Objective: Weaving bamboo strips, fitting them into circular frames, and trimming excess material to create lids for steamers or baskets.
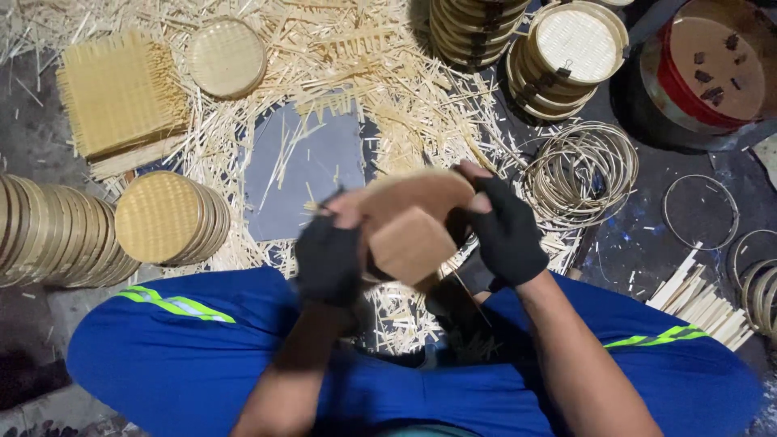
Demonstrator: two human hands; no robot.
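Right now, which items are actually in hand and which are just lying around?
In hand:
- round woven bamboo piece, blurred, held by left hand and right hand, both in black fingerless gloves

Lying about:
- square woven mats
- round woven disc
- stacked discs
- thin hoops
- finished steamer lids
- bamboo strips
- red-rimmed tub

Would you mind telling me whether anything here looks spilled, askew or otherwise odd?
Pale bamboo splinters lie scattered across the dark floor and the grey square mat, like loose offcuts. The thin round bamboo hoops sit in a loose, tangled pile. The blurred round woven piece between both gloved hands shows no visible damage.
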